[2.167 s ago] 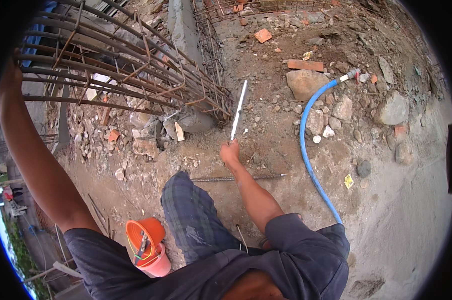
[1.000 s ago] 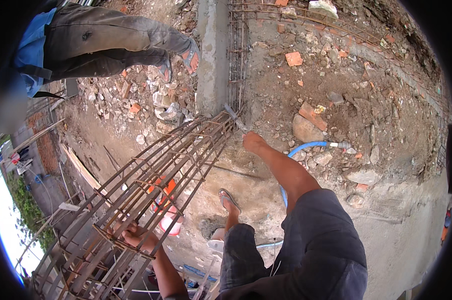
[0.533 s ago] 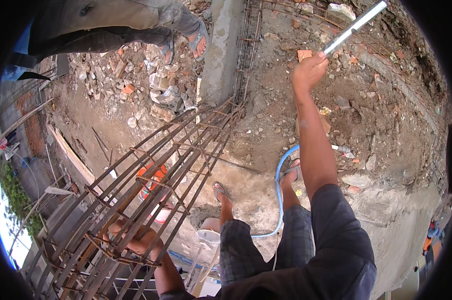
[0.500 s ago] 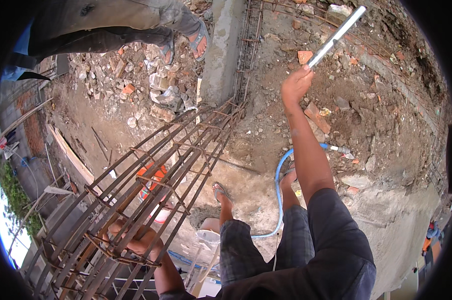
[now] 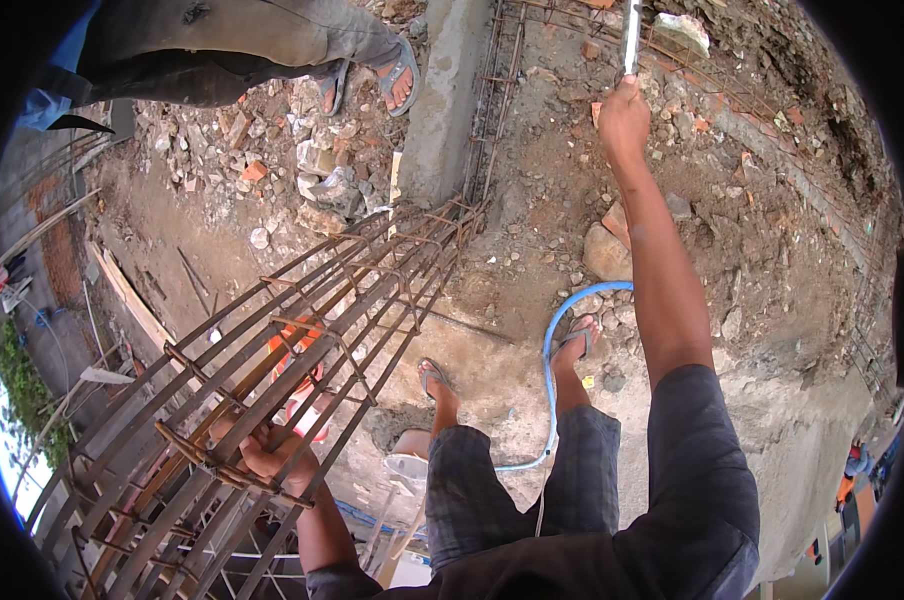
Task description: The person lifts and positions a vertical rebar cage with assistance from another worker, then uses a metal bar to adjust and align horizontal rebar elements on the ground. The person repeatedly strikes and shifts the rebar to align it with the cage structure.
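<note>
A long rebar cage [image 5: 357,285] of rusty bars tied with square stirrups slants from the lower left up to a concrete column's foot. Among its lower bars is my left hand [image 5: 272,458], fingers curled round a bar, some of them hidden behind the steel. My right arm stretches far forward. At its end my right hand [image 5: 624,122] is closed round the near end of a shiny silver metal bar or tube [image 5: 631,38], which points away and runs out at the picture's top edge.
A grey concrete column [image 5: 442,110] lies ahead, with thin rebar beside it. Another person's sandalled foot [image 5: 399,85] stands on rubble at upper left. A blue hose [image 5: 551,370] curves between my feet. Stones, brick pieces [image 5: 255,171] and an orange object [image 5: 294,345] behind the cage lie around.
My right hand has moved forward and slightly right, and the silver bar has swung from slanting right to nearly straight ahead. My left hand stays on the cage, which has shifted slightly.
</note>
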### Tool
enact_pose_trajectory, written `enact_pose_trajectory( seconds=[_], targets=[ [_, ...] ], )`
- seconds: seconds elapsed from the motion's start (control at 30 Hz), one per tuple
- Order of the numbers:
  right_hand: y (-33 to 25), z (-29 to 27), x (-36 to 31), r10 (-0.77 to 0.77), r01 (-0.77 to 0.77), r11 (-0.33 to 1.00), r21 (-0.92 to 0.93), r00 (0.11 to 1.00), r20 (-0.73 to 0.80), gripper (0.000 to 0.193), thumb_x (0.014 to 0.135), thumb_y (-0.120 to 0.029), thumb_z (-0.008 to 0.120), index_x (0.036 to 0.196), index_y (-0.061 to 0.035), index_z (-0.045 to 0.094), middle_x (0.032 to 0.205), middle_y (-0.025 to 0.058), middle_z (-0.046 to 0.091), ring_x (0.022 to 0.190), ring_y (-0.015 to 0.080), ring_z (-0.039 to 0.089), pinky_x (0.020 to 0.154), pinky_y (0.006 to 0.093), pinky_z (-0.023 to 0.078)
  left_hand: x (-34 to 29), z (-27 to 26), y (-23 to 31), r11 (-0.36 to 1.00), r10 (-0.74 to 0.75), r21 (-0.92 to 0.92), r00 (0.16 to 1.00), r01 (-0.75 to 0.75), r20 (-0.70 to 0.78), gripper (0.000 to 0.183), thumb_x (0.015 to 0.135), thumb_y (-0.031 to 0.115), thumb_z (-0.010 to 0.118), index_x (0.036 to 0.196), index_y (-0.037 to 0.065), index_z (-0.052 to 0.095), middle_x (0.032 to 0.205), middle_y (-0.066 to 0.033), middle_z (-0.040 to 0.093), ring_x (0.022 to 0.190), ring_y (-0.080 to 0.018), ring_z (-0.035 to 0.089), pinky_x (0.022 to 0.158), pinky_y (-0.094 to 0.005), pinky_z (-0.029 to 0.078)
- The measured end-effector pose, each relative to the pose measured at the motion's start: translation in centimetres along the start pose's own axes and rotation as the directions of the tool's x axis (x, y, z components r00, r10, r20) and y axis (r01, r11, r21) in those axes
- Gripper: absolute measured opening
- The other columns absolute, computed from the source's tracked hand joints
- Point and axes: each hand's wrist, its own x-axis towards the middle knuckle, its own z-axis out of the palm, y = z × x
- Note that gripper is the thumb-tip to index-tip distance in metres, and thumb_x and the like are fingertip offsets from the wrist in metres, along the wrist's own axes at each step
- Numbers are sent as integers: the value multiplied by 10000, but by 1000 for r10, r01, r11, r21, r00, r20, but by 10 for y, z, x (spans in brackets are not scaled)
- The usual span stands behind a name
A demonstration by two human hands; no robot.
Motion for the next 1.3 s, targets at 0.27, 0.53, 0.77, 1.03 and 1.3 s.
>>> enact_pose_trajectory(
  seconds=[0.27, 0.53, 0.77, 1.03, 1.3],
  targets=[
    [133, 52, -140, 317, 418, 746, -519, 462, 828, 476, 1075, -375, 430, 1179, 21, 672, 1129, 320, 681, 1035, 520, 649, 881, 519, 550, 22, 46, 69, 907, -361, -224, 932, 357, 26, 304, 978, 251, 397, 715, 100, 369, 693, 6, 359, 659, -124, 372, 610, -271, 295],
    [40, -6, -92, 229, 200, 821, -535, 743, 629, 596, 1086, -436, 384, 1159, 81, 672, 1272, 298, 646, 1229, 484, 583, 1044, 511, 473, 9, 30, 37, 981, -119, -140, 986, 134, 114, 297, 1052, 299, 441, 847, 84, 423, 796, -24, 400, 710, -130, 378, 654, -273, 315],
    [-13, -9, -81, 133, -128, 987, -93, 990, 46, 546, 1082, -403, 384, 1004, 57, 669, 1013, 355, 679, 978, 527, 652, 876, 583, 492, 9, 33, 27, 986, -134, -99, 991, 136, 19, 261, 1045, 290, 450, 876, 91, 455, 786, -19, 411, 692, -116, 382, 635, -259, 323],
    [191, 60, -241, 379, 110, 857, -503, 528, 760, 536, 1070, -441, 456, 984, 45, 666, 912, 228, 668, 879, 386, 634, 796, 489, 500, 8, 36, 15, 997, -49, -53, 999, 49, -5, 223, 1036, 279, 461, 909, 99, 492, 775, -13, 424, 672, -101, 387, 614, -243, 331],
    [178, -66, -207, 419, -302, 903, -306, 775, 473, 556, 1056, -496, 523, 844, 5, 643, 674, 85, 585, 583, 205, 533, 561, 371, 418, 16, 31, -14, 923, 232, 323, 972, -211, -30, 192, 1027, 269, 472, 942, 107, 530, 764, -8, 437, 651, -86, 392, 593, -227, 339]
  ],
)
